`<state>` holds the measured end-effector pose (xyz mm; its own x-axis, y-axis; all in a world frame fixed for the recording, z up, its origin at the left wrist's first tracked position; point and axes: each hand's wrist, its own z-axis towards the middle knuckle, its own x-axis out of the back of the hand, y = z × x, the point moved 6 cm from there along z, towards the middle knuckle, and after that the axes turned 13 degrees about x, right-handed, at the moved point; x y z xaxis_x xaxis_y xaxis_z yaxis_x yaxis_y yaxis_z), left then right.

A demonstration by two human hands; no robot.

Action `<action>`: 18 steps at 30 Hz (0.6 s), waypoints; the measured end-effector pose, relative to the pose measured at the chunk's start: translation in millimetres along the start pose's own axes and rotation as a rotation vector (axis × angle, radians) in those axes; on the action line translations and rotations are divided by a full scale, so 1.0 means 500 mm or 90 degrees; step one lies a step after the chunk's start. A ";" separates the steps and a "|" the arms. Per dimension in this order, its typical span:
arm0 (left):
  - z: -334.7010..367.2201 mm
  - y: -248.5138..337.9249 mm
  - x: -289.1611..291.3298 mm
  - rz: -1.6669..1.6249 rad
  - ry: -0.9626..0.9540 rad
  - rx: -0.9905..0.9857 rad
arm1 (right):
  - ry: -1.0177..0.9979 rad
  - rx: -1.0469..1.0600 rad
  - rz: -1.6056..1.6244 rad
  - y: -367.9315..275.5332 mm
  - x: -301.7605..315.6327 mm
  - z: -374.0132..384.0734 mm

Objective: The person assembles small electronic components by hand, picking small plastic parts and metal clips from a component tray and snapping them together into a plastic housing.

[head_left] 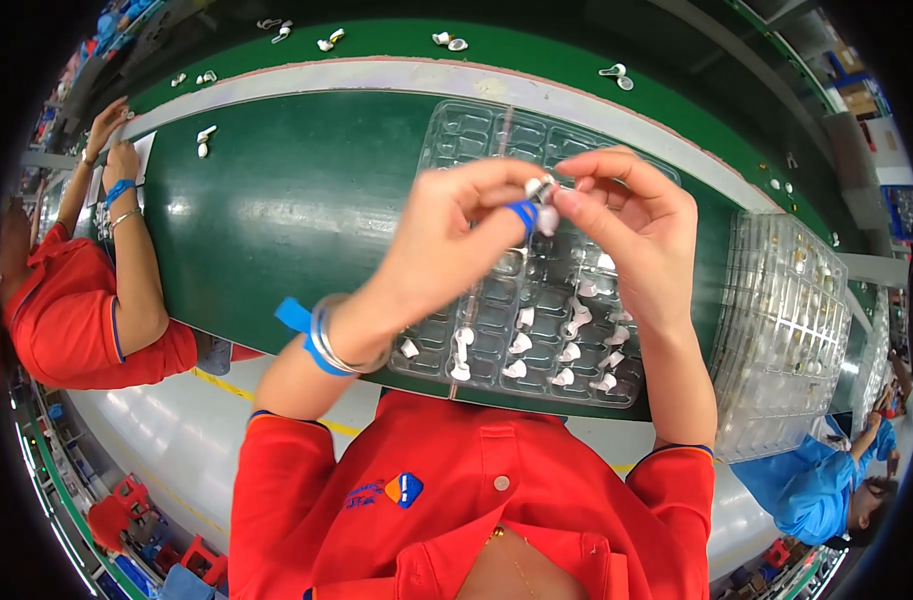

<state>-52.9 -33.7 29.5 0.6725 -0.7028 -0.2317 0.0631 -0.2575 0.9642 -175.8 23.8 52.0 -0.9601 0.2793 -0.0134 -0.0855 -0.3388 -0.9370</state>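
In front of my chest, above a clear plastic tray point(617, 392), both hands meet at a small white earbud point(547, 218). My left hand point(455, 222) pinches it, with a blue cover on one finger and a blue strap at the wrist. From the other side, the thumb and fingertips of my right hand point(637, 215) close on the same piece, which is partly hidden and slightly blurred. Below my hands, several white earbud parts point(520, 344) lie in the tray's near compartments.
A tall stack of clear trays point(782, 330) stands at the right. Beyond the green table point(277, 220) runs a green conveyor point(537, 55) carrying scattered earbud parts. One pair of white parts point(204, 146) lies at the far left, near a co-worker in a red shirt point(87, 310).
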 end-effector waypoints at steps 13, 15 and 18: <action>0.333 0.006 0.117 0.843 0.328 -0.172 | -0.111 0.176 -0.459 -0.129 0.038 -0.068; 0.350 -0.002 0.129 0.879 0.324 -0.199 | -0.090 0.171 -0.475 -0.154 0.052 -0.111; 0.349 -0.017 0.164 0.935 0.237 -0.184 | -0.079 0.093 -0.534 -0.183 0.078 -0.155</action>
<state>-126.9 -205.1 -20.2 0.4047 -0.0026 0.9144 -0.6914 0.6536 0.3079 -184.9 135.3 110.4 -0.5855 0.3920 0.7096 -0.8052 -0.1794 -0.5652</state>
